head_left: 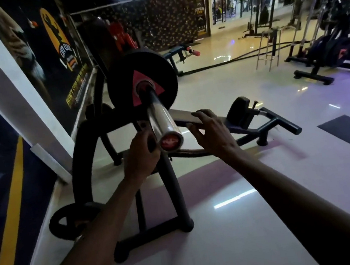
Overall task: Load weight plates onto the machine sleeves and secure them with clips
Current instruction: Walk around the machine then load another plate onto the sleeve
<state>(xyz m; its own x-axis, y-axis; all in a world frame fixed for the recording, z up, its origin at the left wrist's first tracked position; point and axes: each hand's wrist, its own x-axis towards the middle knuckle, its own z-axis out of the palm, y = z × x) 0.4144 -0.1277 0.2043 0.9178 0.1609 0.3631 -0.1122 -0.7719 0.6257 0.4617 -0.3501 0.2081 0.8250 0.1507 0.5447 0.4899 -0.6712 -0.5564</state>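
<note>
A chrome sleeve [160, 116] with a red end cap [171, 141] points toward me. One black weight plate [140, 81] with a pink triangle mark sits pushed far back on it. My left hand [141, 156] is just left of the end cap and grips a small dark object [151, 144], seemingly a clip; blur hides its shape. My right hand [210, 132] hovers right of the sleeve end, fingers loosely curled, holding nothing. Neither hand touches the sleeve.
The black curved machine frame [79, 158] stands below the sleeve, with another black plate [74, 221] low on its left side. A grey lever arm [184, 117] with a black pad [241, 108] runs right behind my right hand. A postered wall is on the left; gym machines stand at the far right.
</note>
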